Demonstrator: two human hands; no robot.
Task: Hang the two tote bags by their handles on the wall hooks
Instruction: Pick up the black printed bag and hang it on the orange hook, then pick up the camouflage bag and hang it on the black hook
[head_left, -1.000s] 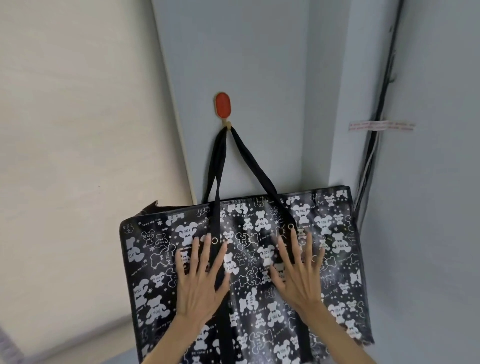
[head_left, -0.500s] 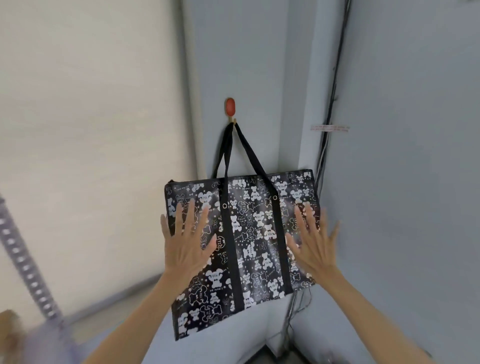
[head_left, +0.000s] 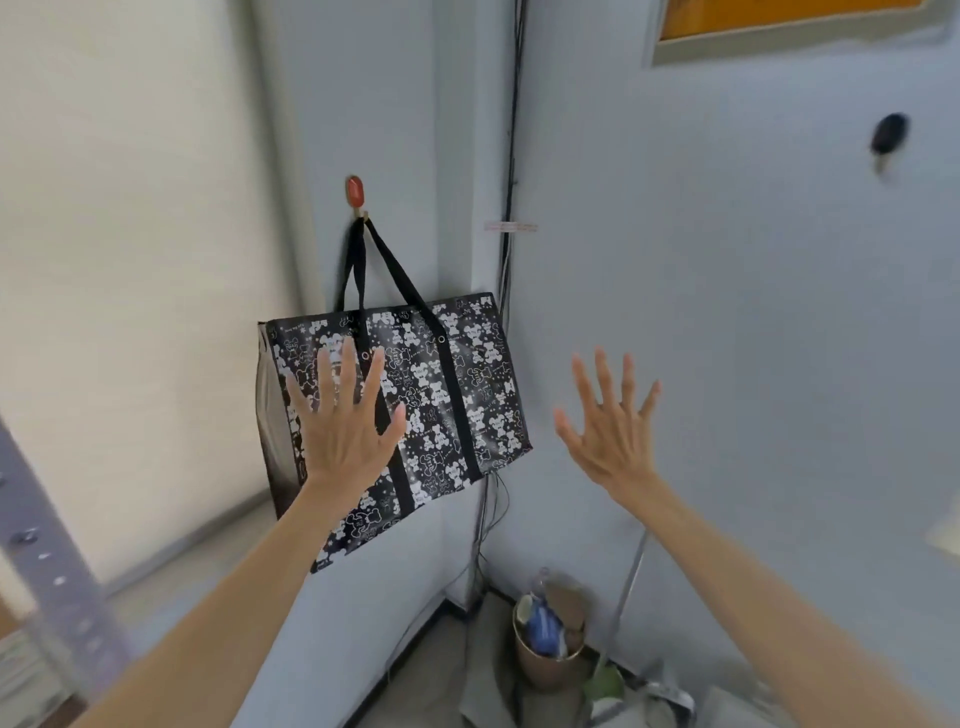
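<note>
**Both hands spread and empty, printed tote on the red hook**

I see both hands raised with fingers fanned wide and nothing in either of them. The left hand (head_left: 345, 431) is in front of the lower left part of the glossy black tote bag with white bear print (head_left: 457, 384); from this angle I cannot tell whether the palm touches the bag or floats just ahead of it. To the left of it all runs a pale beige panel (head_left: 130, 260), with a blurred grey perforated metal strut (head_left: 57, 582) at the lower left edge.

The bag hangs tilted against the light blue wall (head_left: 727, 312), its black webbing handles (head_left: 384, 260) gathered over the small red oval wall hook (head_left: 355, 190). Just right of the bag, black cables (head_left: 511, 156) run down the corner.

The right hand (head_left: 613, 436) is clear of the bag, against the bare wall. Below it on the floor stands a brown bin filled with rubbish (head_left: 548, 644). Far up on the right wall is a second, dark oval hook (head_left: 889, 136), blurred, with nothing hanging on it.
</note>
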